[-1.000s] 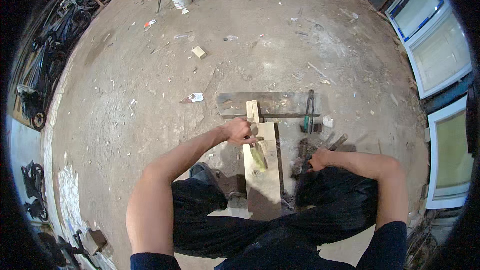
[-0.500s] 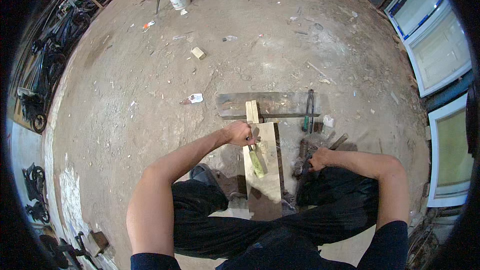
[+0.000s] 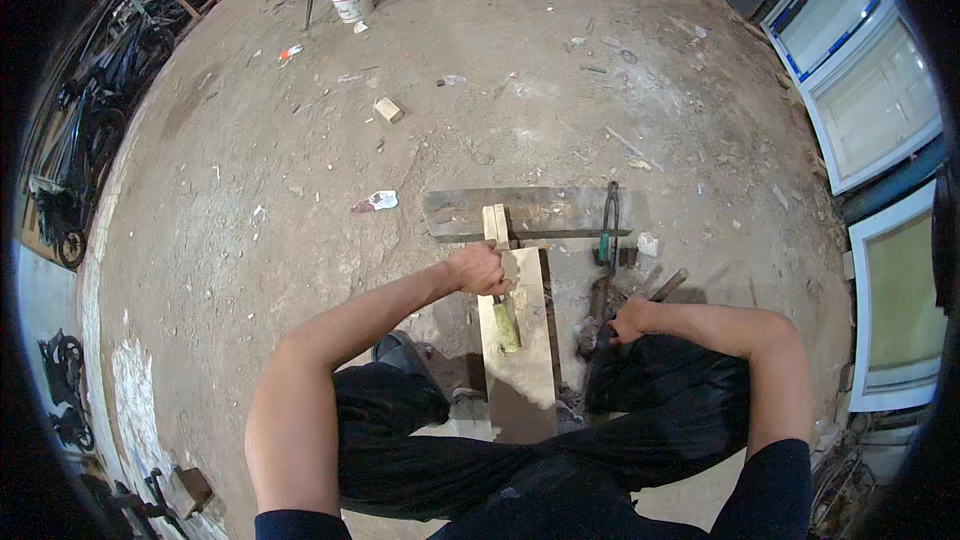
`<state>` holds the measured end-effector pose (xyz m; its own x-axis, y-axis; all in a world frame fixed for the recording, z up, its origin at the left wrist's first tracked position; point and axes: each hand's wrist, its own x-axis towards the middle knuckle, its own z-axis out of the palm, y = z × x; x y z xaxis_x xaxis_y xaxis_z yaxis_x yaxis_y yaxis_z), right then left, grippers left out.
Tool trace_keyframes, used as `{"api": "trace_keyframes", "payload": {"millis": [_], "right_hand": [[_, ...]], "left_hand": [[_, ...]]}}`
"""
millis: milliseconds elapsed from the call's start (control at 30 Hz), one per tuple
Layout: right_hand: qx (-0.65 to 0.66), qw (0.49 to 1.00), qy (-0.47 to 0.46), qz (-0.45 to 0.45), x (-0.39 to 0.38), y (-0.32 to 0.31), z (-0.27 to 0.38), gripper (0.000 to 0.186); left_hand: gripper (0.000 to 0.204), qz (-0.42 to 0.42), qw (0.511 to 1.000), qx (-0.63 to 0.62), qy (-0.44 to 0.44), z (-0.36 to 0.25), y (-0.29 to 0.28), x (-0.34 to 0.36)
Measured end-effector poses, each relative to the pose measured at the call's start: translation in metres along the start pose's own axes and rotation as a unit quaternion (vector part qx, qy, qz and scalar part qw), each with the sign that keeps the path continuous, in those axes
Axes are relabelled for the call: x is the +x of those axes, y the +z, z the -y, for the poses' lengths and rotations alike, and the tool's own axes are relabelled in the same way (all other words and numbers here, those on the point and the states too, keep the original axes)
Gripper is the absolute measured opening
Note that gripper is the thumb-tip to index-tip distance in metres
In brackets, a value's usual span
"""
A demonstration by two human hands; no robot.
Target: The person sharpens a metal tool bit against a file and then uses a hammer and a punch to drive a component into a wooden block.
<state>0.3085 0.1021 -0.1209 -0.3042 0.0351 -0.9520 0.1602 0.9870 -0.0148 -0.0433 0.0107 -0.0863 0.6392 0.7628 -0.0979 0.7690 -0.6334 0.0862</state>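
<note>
A pale wooden board (image 3: 523,370) runs lengthwise between my legs. Over its far end my left hand (image 3: 478,268) is closed, its fingers around the metal end of a tool with a yellow-green handle (image 3: 507,328); that handle points back toward me, and the tool's tip is hidden. My right hand (image 3: 630,320) is low beside my right foot, among dark tools, with its fingers curled around something dark I cannot make out. Close to it a round wooden handle (image 3: 668,285) sticks out. Long-handled pincers (image 3: 610,225) with a green grip lie farther off.
A weathered plank (image 3: 460,210) lies crosswise beyond the board, with a narrow light wood strip (image 3: 495,225) against it. A small wood block (image 3: 389,110), a white bucket (image 3: 350,2) and litter are on the floor. White-framed panels (image 3: 900,300) lean at right; motorcycles (image 3: 95,130) stand at left.
The view has shifted slightly. My left hand now covers more of the tool's metal part. My right hand stays low by the dark tools, with little movement.
</note>
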Motion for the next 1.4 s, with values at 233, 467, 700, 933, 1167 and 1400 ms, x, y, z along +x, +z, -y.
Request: {"api": "trace_keyframes", "payload": {"millis": [233, 467, 700, 933, 1167, 1400], "right_hand": [[0.001, 1.000, -0.008, 0.019, 0.008, 0.009, -0.004, 0.071], [-0.003, 1.000, -0.009, 0.015, -0.007, -0.008, 0.005, 0.071], [-0.012, 1.000, -0.020, 0.008, 0.006, 0.002, -0.002, 0.070], [0.008, 1.000, -0.018, 0.018, 0.017, 0.012, -0.005, 0.071], [0.010, 1.000, -0.008, 0.015, 0.003, 0.003, 0.001, 0.069], [0.022, 1.000, -0.005, 0.016, -0.006, 0.002, 0.000, 0.069]], "left_hand": [[0.042, -0.019, 0.987, -0.154, -0.048, 0.002, 0.007, 0.000], [0.045, -0.011, 0.983, -0.157, -0.092, 0.011, 0.025, -0.015], [0.051, 0.030, 0.998, -0.047, -0.023, 0.013, 0.028, -0.012], [0.041, 0.040, 0.998, -0.035, 0.037, 0.013, 0.027, -0.020], [0.035, 0.184, 0.964, -0.185, -0.057, 0.016, 0.059, -0.035], [0.026, 0.107, 0.941, -0.305, -0.099, -0.001, 0.033, -0.029]]}}
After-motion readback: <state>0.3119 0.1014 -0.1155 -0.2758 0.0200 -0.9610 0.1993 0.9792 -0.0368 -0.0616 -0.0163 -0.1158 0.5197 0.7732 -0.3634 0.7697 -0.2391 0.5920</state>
